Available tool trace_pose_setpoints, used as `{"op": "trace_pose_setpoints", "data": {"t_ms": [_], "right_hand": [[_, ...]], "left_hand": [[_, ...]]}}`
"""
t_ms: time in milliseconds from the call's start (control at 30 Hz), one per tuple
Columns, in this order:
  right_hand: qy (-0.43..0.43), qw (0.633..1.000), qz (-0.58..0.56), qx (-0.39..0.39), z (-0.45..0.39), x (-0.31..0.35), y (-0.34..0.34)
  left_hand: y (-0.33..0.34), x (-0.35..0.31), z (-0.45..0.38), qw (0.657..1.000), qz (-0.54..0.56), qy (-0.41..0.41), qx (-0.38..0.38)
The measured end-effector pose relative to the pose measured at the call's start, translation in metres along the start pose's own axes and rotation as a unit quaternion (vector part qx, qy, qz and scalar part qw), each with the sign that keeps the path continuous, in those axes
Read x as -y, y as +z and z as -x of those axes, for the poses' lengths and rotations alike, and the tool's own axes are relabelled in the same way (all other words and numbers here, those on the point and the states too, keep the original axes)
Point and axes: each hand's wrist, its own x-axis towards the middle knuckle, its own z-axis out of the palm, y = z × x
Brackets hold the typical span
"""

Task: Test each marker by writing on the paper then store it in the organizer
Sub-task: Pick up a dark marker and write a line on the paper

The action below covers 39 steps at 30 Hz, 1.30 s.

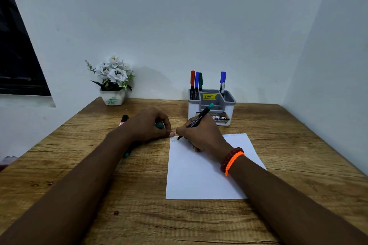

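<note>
My right hand (201, 135) grips a black marker with a teal end (199, 118), its tip touching the top left corner of the white paper (199, 177), where faint squiggles show. My left hand (148, 125) rests on the table just left of the paper, fingers curled round a teal cap (159, 125). Another teal-ended marker (128, 151) lies partly hidden under my left wrist. A black and red marker (123, 120) lies behind my left hand. The grey and white organizer (231, 103) stands behind the paper and holds several capped markers (196, 82).
A white pot of artificial white flowers (113, 83) stands at the back left of the wooden table (139, 215). Walls close the table at the back and on the right. A dark window is at the far left.
</note>
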Motion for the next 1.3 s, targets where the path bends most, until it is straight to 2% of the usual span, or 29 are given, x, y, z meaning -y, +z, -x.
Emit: {"op": "trace_pose_setpoints", "data": {"t_ms": [1300], "right_hand": [[0.005,0.999,0.047,-0.013,0.0015,-0.0004,-0.0056]], "left_hand": [[0.0004,-0.0011,0.0002,1.000,-0.004,0.001,-0.001]]}}
